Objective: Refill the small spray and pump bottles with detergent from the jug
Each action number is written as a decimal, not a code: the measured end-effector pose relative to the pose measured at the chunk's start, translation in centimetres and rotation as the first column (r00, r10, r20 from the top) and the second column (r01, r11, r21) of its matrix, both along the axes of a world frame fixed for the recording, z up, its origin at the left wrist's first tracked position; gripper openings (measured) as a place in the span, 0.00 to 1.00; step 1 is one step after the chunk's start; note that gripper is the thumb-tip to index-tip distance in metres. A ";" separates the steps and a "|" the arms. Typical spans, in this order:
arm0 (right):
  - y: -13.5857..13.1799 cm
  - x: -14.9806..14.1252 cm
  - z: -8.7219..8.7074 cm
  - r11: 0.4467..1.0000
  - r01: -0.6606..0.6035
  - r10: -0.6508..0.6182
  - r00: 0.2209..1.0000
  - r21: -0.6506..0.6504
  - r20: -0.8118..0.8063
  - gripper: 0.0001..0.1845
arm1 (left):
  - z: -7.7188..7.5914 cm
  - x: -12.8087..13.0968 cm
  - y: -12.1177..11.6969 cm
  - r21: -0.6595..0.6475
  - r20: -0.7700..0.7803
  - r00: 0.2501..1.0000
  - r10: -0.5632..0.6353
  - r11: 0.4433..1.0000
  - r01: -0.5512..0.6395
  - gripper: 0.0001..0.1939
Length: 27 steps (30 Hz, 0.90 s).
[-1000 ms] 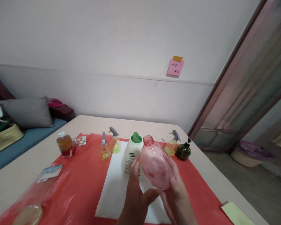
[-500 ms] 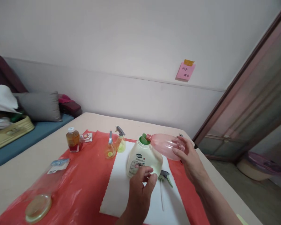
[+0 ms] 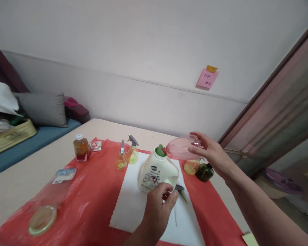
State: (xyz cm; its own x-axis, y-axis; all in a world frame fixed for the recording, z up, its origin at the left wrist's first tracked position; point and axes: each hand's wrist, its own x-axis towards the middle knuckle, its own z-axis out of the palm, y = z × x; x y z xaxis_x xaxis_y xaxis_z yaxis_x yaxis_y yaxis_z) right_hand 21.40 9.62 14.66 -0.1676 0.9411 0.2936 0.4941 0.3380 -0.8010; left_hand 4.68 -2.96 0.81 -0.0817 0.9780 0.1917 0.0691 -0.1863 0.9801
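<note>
My right hand [image 3: 207, 150] grips the rear end of a clear pink bottle [image 3: 181, 147], its fingers above and thumb below. The bottle is tilted, its neck at the green spout [image 3: 160, 150] in the mouth of a cream detergent jug [image 3: 156, 172]. Whether liquid flows, I cannot tell. The jug stands upright on a white scallop-edged sheet [image 3: 129, 205]. My left hand [image 3: 160, 203] is in front of the jug's lower right, fingers curled, thumb apart, nothing seen between them; contact with the jug is unclear. Behind it lies a trigger spray head [image 3: 181, 191] with its tube.
Two small yellowish spray bottles [image 3: 132, 153] stand left of the jug. A dark green bottle [image 3: 204, 172] and an orange-yellow bottle [image 3: 191, 166] are at right. An amber bottle [image 3: 81, 148], a round lid [image 3: 42, 220] and red plastic sheeting [image 3: 89, 201] occupy the left.
The pink bottle's rear end has been raised by my right hand, so it slopes more toward the jug. The dark green bottle now shows below it. My left hand has moved slightly right.
</note>
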 end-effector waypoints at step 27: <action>0.3 -7.1 7.1 0.989 -0.144 0.118 0.868 0.016 0.481 0.40 | 0.4 -0.3 0.3 -0.034 0.065 0.998 -0.011 0.999 0.014 0.05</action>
State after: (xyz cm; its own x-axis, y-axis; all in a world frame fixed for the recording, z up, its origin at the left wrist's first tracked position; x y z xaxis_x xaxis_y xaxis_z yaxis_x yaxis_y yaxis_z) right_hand 14.31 9.95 21.78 -0.4202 0.8870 0.1917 0.7606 0.4595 -0.4586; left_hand 4.43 -2.71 1.24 -0.0804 0.9851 0.1522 0.0032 -0.1525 0.9883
